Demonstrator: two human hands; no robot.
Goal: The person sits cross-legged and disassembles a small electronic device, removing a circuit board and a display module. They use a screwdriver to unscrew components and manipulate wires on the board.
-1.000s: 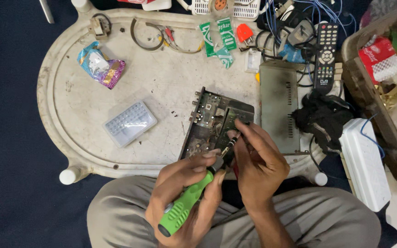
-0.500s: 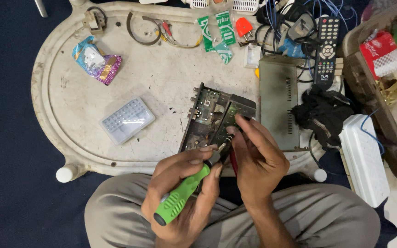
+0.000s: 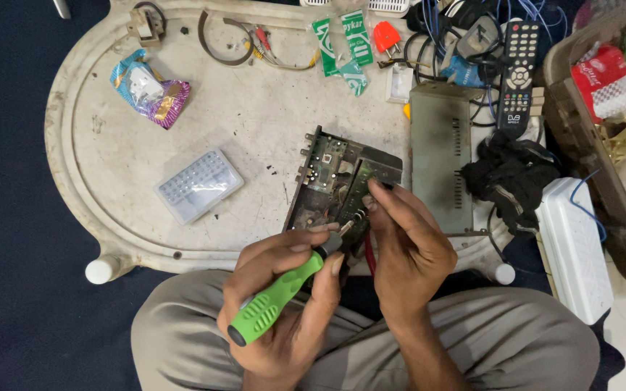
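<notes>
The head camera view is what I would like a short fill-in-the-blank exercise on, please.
1. The left hand grips a screwdriver with a ____ handle.
2. The right hand rests its fingers on the opened ____ box.
3. The clear plastic case lies to the ____ of that box in the picture.
4. The remote control is coloured ____.

Missing words: green; electronics; left; black

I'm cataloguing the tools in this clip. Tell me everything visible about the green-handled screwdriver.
The screwdriver has a bright green, ribbed plastic-looking handle with a black butt end and a black collar. It lies slanted, butt toward the person's lap, tip up toward the open circuit-board chassis. The left hand grips the handle; the right hand meets it near the tip. The shaft and tip are mostly hidden by fingers.
</notes>
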